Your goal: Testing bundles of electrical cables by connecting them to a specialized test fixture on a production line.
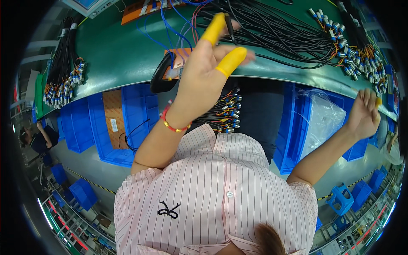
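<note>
My left hand (203,70) is over the front of the green bench, with yellow finger cots on the thumb and index finger. Those two digits are stretched apart; the other fingertips are blurred and partly hidden. A dark cable piece (230,27) runs close by the index finger; I cannot tell if it is touched. Out at the right, by the bench edge, my right hand (364,112) is closed with curled fingers, one wearing a yellow cot. Whatever it holds is hidden. A large bundle of black cables (276,32) with metal-ended connectors (340,40) lies between the hands, farther back.
Another cable bundle (63,55) hangs over the left of the green bench (114,51). Beside my left wrist sit an orange fixture (185,55) with blue wires and a black object (161,74). More connector ends (229,110) rest at my lap. Blue bins (95,127) stand below.
</note>
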